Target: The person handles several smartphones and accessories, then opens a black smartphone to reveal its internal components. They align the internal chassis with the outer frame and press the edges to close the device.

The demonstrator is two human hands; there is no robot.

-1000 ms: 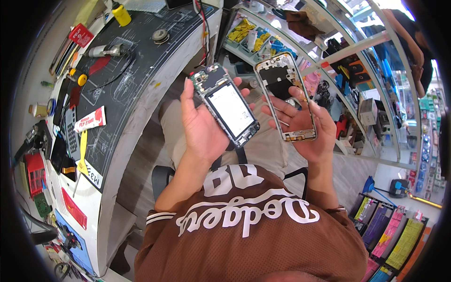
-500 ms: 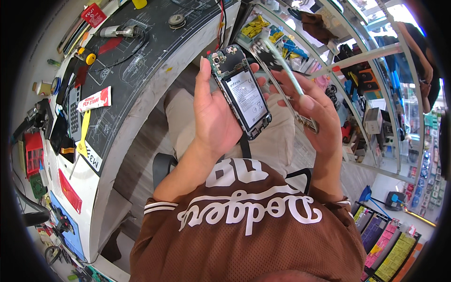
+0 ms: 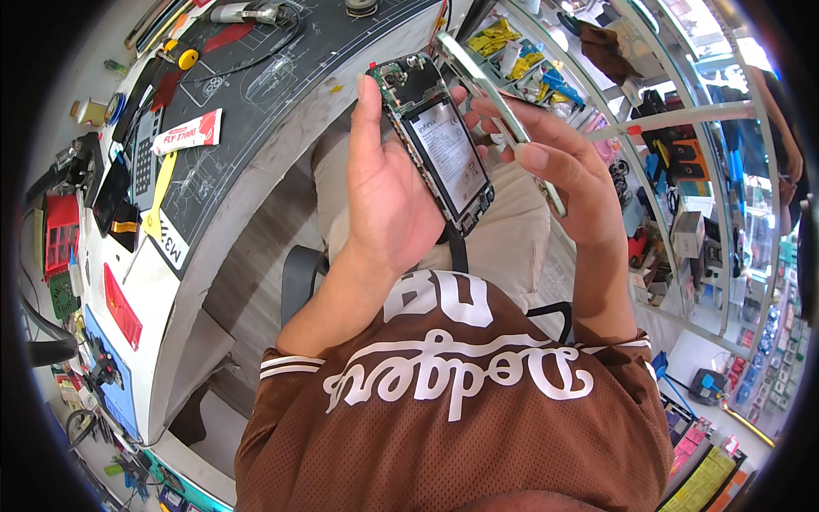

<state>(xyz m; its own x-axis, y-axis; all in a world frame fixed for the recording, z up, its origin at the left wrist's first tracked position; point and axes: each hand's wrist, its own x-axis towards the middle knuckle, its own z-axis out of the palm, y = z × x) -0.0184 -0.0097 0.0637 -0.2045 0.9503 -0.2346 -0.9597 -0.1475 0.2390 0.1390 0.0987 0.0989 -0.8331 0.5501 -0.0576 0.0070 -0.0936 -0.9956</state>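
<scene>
My left hand [image 3: 380,192] is closed around the edges of an opened smartphone [image 3: 448,158], tilted with its inside facing up. A pale label covers its battery, and a green circuit board shows along the top and left edge. In my right hand [image 3: 576,175], between thumb and fingers, is a thin phone back cover [image 3: 482,81] with a pale greenish rim. The cover stands almost edge-on, just right of the phone, and its upper end leans toward the phone's top. Its inner face is mostly hidden. Both hands are above my lap.
To the left curves a white workbench with a dark printed mat [image 3: 256,107]. On it are a white-and-red glue tube [image 3: 192,132], a yellow pry tool [image 3: 159,192] and a red plastic piece [image 3: 122,307]. Glass shelves [image 3: 682,115] with packed goods stand at the right.
The back cover has turned more edge-on and its inner face shows less. It sits closer to the phone's right side. The whole view has shifted slightly; both holds stay the same.
</scene>
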